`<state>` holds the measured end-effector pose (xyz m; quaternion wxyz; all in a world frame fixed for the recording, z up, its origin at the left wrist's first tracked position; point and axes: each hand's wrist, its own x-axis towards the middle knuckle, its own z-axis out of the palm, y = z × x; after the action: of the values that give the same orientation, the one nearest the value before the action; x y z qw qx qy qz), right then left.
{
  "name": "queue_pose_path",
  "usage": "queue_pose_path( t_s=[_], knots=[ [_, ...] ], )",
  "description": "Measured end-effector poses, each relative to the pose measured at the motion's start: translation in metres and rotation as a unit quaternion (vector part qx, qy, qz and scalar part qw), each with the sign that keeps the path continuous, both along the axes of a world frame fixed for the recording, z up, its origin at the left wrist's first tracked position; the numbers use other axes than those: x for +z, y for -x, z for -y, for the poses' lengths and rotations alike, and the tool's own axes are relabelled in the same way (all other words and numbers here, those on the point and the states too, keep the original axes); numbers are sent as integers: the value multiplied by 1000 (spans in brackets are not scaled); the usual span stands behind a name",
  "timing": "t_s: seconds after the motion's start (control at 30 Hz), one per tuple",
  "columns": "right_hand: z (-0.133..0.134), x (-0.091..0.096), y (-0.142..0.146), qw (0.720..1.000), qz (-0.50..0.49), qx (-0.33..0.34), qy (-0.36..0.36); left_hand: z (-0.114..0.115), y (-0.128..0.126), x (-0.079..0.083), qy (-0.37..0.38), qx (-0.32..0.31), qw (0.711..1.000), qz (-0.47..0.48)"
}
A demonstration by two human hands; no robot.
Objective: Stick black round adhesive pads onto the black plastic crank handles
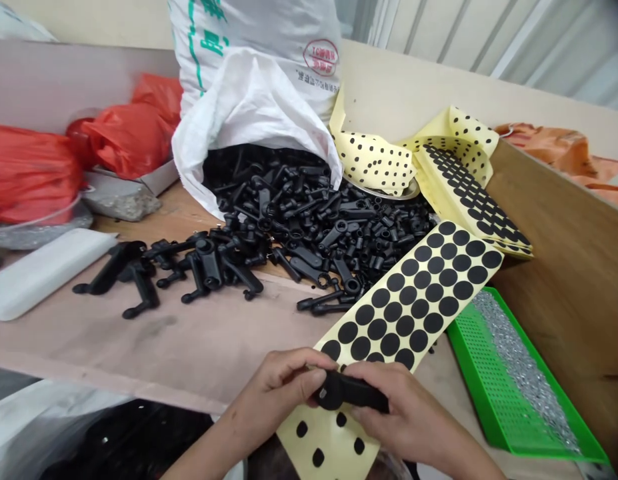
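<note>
Left hand (283, 393) and right hand (399, 413) at the near edge of the table (139, 347): forearms enter from the lower corners and angle inward, with the fingers curled. Both hands are closed on 1 black plastic lever (349, 392) held between them. The left hand pinches its round head, and the right hand wraps its straight arm. Beneath the hands lies a yellow backing sheet (409, 300) of round black adhesive dots (407, 325). It runs toward the table's centre, with 4 widely spaced dots visible below the hands. Contact between hands and sheet cannot be determined.

Beyond the hands, a heap of matching black levers (309, 227) spreads from the mouth of a white woven sack (249, 100) at the far edge. The sack bears green characters (206, 40) and a red circular stamp (319, 57) — neither is legible. More yellow dot sheets (453, 167) lie at the far right.

Along the left edge are red plastic bags (123, 140) and a white slab (43, 273). Near the right edge, a green perforated tray (489, 380) holds small silver parts (523, 367) — just beside a brown board wall (563, 267).
</note>
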<state>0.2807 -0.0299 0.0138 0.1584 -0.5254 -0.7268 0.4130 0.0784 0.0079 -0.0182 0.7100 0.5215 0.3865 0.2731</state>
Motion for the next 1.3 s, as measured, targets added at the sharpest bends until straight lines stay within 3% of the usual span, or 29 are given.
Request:
queue_pose_path(
  t_s=[0.13,0.3,0.53,0.77,0.9,1.0,1.1,1.17,1.3],
  knots=[
    [1,3,-2,999,-15,-9,-42,4,-3,-3,-24,22,999,9],
    [1,1,0,977,-58,-35,-204,8,-12,-1,-31,76,996,28],
    [1,-7,9,944,7,-16,-329,8,-17,-3,-201,103,974,14],
    [8,-16,12,908,56,-15,-414,12,-23,-9,-271,142,952,18],
    [8,-17,15,925,10,-33,-379,14,-26,-9,-301,148,942,-4],
    [7,-12,16,962,-50,-65,-262,18,-27,-12,-361,142,921,-29],
    [9,-7,15,978,-76,-78,-178,22,-28,-15,-416,148,897,-37],
    [10,-7,12,979,-91,-71,-169,22,-28,-17,-397,153,904,-45],
    [11,-11,4,960,-121,-107,-229,22,-26,-17,-265,147,952,-50]
  ],
)
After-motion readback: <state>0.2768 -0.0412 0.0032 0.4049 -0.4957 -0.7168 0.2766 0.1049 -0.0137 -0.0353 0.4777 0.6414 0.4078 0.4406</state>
